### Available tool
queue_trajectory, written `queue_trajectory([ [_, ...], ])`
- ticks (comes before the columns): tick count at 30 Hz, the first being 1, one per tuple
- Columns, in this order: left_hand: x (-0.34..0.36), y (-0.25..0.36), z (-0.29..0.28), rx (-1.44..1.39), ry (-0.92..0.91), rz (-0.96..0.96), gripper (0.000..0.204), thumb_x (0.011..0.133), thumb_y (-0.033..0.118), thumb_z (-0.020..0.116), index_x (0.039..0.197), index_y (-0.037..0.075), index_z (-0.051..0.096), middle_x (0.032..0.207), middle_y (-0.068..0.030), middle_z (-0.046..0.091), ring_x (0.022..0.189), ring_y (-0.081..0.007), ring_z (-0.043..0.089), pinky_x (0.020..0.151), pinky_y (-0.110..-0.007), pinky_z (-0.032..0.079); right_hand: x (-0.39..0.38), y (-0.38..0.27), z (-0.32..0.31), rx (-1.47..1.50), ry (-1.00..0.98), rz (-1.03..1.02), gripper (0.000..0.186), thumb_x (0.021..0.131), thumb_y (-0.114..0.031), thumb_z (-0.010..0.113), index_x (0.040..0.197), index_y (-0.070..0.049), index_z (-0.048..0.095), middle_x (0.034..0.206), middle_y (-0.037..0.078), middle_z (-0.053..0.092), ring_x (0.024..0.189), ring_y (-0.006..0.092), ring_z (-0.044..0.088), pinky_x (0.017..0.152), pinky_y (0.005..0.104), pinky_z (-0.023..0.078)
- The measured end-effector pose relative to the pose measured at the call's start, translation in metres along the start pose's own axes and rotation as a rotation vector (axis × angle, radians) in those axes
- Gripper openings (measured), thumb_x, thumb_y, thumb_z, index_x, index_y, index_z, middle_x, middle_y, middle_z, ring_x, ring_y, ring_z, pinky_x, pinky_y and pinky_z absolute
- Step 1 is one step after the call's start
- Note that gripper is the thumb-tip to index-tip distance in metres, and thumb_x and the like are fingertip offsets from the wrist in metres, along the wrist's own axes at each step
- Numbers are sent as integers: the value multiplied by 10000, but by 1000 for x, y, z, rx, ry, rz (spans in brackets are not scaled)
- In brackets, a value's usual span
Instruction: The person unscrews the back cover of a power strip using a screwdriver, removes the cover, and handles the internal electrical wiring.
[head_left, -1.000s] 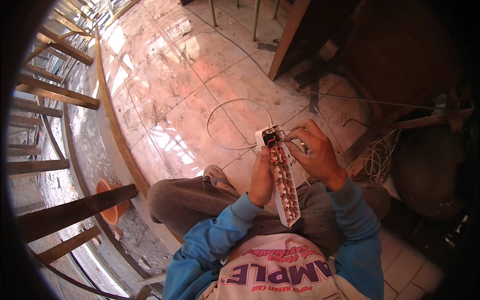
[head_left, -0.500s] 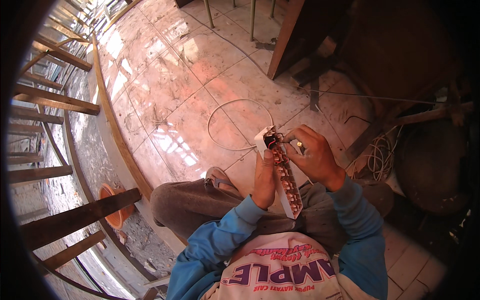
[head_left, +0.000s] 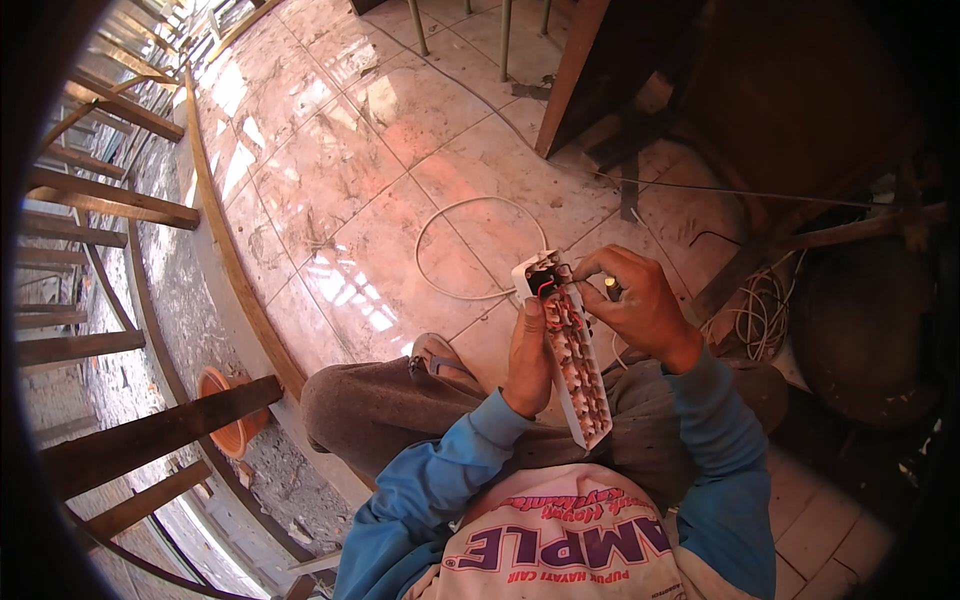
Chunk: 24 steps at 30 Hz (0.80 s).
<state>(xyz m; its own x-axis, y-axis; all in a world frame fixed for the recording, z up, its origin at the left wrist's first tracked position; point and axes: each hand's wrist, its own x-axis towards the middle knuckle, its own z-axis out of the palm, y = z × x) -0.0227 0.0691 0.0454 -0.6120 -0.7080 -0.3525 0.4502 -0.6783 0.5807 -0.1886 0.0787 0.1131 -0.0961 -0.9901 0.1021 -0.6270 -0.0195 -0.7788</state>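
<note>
An opened white power strip (head_left: 580, 385) slants over my lap, its inside facing up with rows of copper-coloured contacts. At its far end sit a black block (head_left: 541, 281), perhaps the switch, and a short red wire. My left hand (head_left: 528, 365) grips the strip's left side, thumb along the edge. At the far right corner, my right hand (head_left: 640, 305) has thumb and forefinger pinched together. Something small and yellowish shows among its fingers; whether it is a ring or a tool I cannot tell. A white cable (head_left: 418, 250) loops on the floor beyond the strip's far end.
Dusty tiles (head_left: 350, 200) spread ahead of my crossed legs. A wooden rail (head_left: 225, 245) and slats run along the left, with an orange pot (head_left: 232, 425) behind them. At right are a coil of pale cable (head_left: 762, 320) and dark wooden furniture (head_left: 570, 90).
My right hand has shifted slightly right, its fingers still at the strip's far end. The strip has turned a little, showing more of its contacts. My left hand keeps its hold.
</note>
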Motion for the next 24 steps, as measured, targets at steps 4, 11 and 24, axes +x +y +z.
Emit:
queue_trajectory([
  [4, 2, -10, -19, -36, -42, -31, 635, 1046, 595, 341, 1335, 56, 512, 1121, -70, 638, 996, -170, 636, 907, -349, 519, 0, -3, -1, 36, -43, 34, 155, 840, -40, 719, 976, 10, 664, 877, 133, 675, 785, 253, 670, 696, 348, 513],
  [11, 1, -5, -12, 25, -13, -30, 573, 1052, 570, 360, 1272, 71, 535, 1061, -37, 633, 947, -138, 628, 845, -313, 528, 0, 0, 6, 113, 44, 46, 187, 881, -84, 718, 1048, -1, 699, 884, 132, 682, 780, 244, 661, 692, 352, 501],
  [24, 4, 5, -10, 204, -108, -25, 561, 1041, 572, 406, 1200, 57, 562, 1016, -28, 628, 894, -107, 608, 808, -279, 511, 1, 3, -9, -48, 43, -40, 135, 812, -69, 740, 923, -23, 678, 843, 126, 643, 764, 285, 648, 669, 366, 495],
])
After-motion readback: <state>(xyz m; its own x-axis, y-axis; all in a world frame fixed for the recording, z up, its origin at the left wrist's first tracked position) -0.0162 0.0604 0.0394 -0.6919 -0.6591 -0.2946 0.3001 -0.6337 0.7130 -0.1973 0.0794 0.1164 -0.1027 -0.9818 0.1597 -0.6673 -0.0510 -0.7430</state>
